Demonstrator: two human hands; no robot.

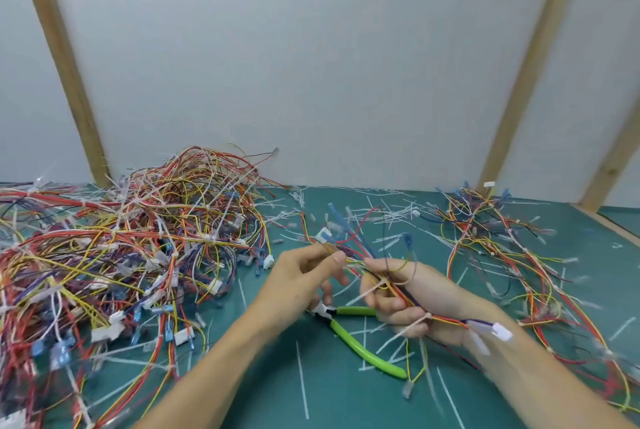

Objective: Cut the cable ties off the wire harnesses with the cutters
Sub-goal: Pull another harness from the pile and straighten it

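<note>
Pale wall panels [311,64] with slanted wooden battens [60,64] rise behind a green cutting mat [270,369] strewn with wire.

Largest is the tangled heap of wire harnesses [114,255] at the left, many-coloured and still banded with white ties; a smaller pile [502,255] lies at the right, and cut white cable ties [384,217] litter the mat between them. Green-handled cutters [360,335] lie on the mat below the hands, handles spread. One harness [391,281] is held above them: the right hand [412,300] is curled around its bundle, the left hand [304,276] pinches its wires at the fingertips. No readable writing shows.
</note>
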